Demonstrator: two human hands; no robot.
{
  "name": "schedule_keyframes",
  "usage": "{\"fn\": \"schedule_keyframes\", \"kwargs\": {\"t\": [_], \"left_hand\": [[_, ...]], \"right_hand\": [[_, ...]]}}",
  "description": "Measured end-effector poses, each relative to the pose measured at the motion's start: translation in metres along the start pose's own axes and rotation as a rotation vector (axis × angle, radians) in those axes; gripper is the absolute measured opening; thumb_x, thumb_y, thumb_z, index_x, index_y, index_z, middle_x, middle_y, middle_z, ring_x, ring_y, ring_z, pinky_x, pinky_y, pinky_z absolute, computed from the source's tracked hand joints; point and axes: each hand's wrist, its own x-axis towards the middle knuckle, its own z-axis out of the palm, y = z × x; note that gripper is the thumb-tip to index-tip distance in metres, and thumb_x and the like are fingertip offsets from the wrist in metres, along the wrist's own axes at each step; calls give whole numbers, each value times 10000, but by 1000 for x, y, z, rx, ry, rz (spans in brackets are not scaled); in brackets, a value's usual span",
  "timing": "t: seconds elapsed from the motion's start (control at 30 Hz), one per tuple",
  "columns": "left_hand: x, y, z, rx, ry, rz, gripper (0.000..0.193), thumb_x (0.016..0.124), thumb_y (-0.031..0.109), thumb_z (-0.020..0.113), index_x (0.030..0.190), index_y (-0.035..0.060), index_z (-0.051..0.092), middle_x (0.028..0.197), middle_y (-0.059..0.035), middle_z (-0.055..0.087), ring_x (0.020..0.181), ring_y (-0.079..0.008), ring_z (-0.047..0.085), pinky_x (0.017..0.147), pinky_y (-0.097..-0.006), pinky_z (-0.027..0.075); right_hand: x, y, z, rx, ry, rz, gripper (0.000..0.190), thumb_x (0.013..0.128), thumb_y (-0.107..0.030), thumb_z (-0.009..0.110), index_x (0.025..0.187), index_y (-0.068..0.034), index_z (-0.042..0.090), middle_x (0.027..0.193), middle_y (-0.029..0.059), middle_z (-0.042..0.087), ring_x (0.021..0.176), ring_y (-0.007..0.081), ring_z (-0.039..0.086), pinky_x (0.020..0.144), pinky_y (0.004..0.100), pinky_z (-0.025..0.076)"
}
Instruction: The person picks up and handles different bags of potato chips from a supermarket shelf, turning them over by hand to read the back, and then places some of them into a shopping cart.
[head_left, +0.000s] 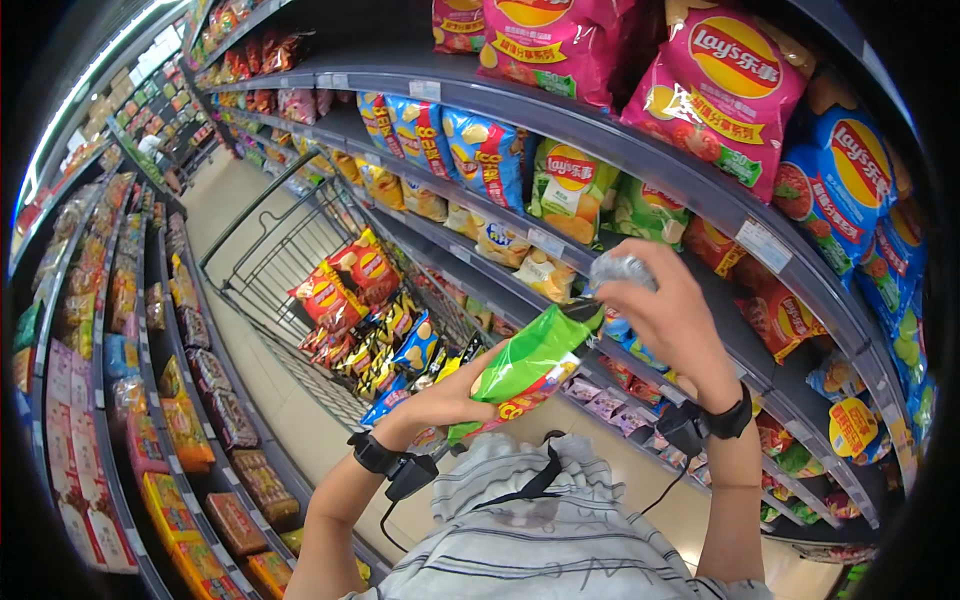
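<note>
My left hand (450, 394) grips a green snack bag (525, 356) with a red and yellow panel, which lies tilted in front of my chest. Close to the bag's dark upper end, my right hand (664, 307) holds a crumpled silvery piece (622, 271) between thumb and fingers; whether it is cloth or film I cannot tell. Whether the right hand also touches the bag cannot be told. Behind the left hand stands a wire shopping cart (247, 296) holding several snack bags, among them red Lay's bags (328, 295).
On the right, curved shelves (600, 139) bear pink Lay's bags (720, 90), blue bags (844, 187) and green bags (574, 187). Another shelf unit (214, 330) with packaged snacks runs along the left. A tiled aisle floor (225, 184) lies between them, with a person (154, 150) far off.
</note>
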Motion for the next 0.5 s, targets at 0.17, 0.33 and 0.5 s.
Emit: {"fn": "schedule_keyframes", "kwargs": {"t": [0.17, 0.33, 0.5], "left_hand": [[-8, -5, 10, 36, 94, -81, 922, 590, 103, 556, 1380, 46, 84, 1359, -105, 275, 1211, -154, 303, 992, -256, 227], [-13, -17, 30, -502, 249, -219, 924, 594, 43, 528, 1393, 104, 69, 1359, -72, 260, 1235, -148, 252, 997, -248, 217], [-3, -26, 43, -572, 296, -147, 857, 609, 43, 530, 1372, 73, 141, 1318, -85, 319, 1216, -179, 299, 994, -287, 266]], "right_hand": [[16, 18, 8, 96, 33, -2, 167, 672, -74, 637, 833, -104, 609, 999, 88, 505, 931, 292, 499, 769, 368, 417], [25, 24, 18, 90, 339, -24, 240, 670, -94, 676, 901, -123, 615, 1020, 108, 509, 917, 303, 512, 763, 367, 426], [-9, -15, 60, 412, 160, -351, 293, 637, -149, 690, 916, -183, 607, 1063, 77, 496, 1002, 278, 486, 870, 459, 387]]}}
